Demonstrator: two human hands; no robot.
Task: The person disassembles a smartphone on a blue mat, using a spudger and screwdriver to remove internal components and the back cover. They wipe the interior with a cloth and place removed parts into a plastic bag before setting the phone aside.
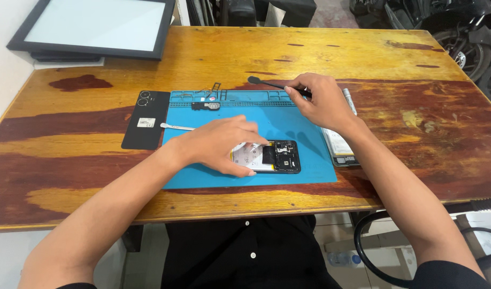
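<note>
Opened phone steadied on blue repair mat as a black tool is picked up

The left hand (221, 143) lies curled over the opened phone (271, 157), fingers pressing it to the blue mat (288, 120) on the wooden surface (85, 144). The right hand (323, 101) pinches a black spudger (267, 83) by its rear end. A firm hold on the phone and a grip nearer the tip would likely give steadier prying.

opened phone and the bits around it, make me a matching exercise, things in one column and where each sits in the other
Things:
1. opened phone
2. black back cover
3. black spudger
4. framed panel

Places:
A. in the right hand
B. far left corner of the table
C. under the left hand, on the blue mat
D. on the wood, just left of the mat

Pairs: 1-C, 2-D, 3-A, 4-B
</note>
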